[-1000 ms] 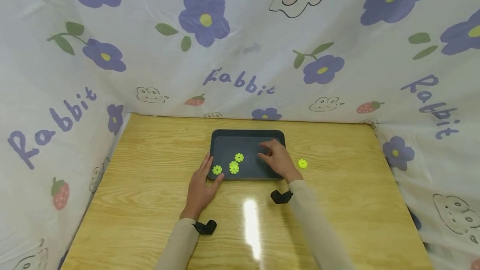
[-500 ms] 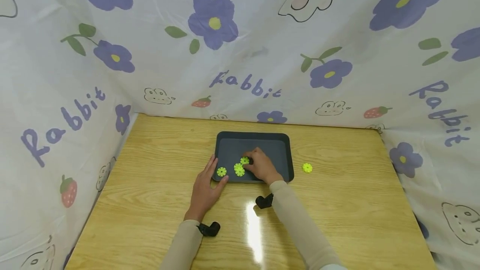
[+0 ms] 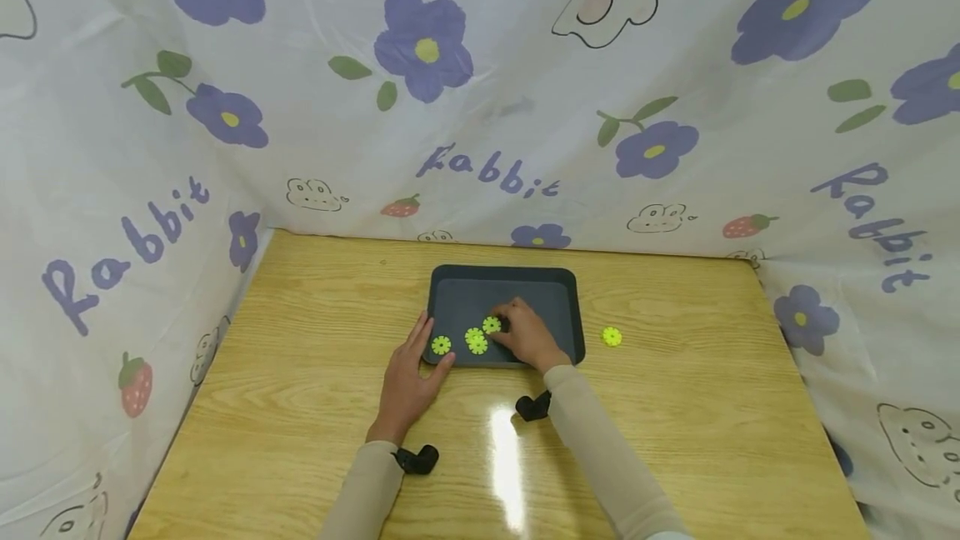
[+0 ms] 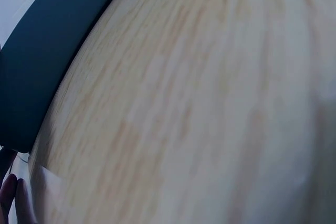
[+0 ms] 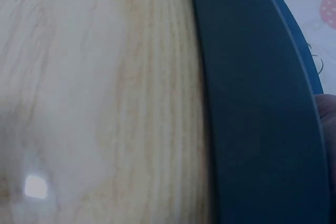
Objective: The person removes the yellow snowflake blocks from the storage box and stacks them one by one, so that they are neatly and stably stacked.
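Observation:
A dark grey rectangular tray (image 3: 457, 294) lies on the wooden table. My right hand (image 3: 527, 336) reaches over its front wall and pinches a yellow-green notched plastic disc (image 3: 491, 324) between thumb and fingers, low over the tray floor. Just left of that, two overlapping discs (image 3: 476, 341) of the same kind lie in the tray. Another disc (image 3: 441, 345) sits in the front left corner. My left hand (image 3: 407, 382) rests along that corner, fingers extended against the outer left side, thumb at the front rim. Both wrist views mostly show the tray wall (image 5: 257, 98) and tabletop.
One more yellow-green disc (image 3: 612, 337) lies on the table (image 3: 697, 407), right of the tray. A white curtain (image 3: 480, 90) printed with purple flowers encloses the back and both sides of the table.
My right hand has come from the tray's right side to the disc nearest its middle. That disc has shifted slightly right, away from the overlapping pair. My left hand stays at the corner.

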Action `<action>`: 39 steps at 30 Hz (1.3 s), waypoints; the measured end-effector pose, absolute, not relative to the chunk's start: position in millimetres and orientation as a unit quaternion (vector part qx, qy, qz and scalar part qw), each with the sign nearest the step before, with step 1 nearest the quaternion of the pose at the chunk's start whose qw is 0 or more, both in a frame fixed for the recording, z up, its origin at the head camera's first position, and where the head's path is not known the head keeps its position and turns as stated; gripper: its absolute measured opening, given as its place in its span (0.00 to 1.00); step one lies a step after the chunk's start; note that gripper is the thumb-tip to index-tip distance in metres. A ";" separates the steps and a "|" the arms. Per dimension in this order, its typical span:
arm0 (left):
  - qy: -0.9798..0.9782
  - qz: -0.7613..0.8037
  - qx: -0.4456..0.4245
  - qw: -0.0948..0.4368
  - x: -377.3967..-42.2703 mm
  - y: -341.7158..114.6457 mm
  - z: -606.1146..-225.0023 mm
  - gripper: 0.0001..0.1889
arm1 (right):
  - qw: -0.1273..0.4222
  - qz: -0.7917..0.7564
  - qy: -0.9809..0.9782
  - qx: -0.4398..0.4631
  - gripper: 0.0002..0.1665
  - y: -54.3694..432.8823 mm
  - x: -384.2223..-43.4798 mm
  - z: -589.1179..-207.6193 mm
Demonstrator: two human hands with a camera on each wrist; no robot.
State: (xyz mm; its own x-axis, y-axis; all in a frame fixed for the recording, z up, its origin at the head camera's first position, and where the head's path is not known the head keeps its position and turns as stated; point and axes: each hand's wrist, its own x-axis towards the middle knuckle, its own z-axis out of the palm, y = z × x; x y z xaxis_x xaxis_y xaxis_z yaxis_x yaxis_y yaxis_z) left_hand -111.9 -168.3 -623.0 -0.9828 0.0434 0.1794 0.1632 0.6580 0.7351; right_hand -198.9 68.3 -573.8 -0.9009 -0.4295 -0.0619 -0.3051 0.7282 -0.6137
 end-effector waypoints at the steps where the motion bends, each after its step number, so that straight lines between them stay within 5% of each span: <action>1: -0.908 -0.409 -0.057 0.073 -112.0 -168.2 -623.6 0.40 | 0.099 -0.312 0.923 -0.200 0.22 69.1 -198.0 -573.9; 23: -0.909 -0.405 -0.057 0.077 -111.3 -164.7 -621.8 0.40 | 0.107 -0.337 0.916 -0.191 0.20 89.7 -189.9 -574.3; 39: -0.905 -0.411 -0.061 0.089 -111.7 -165.9 -620.2 0.39 | -0.056 -0.432 0.896 -0.083 0.22 170.5 -176.3 -556.1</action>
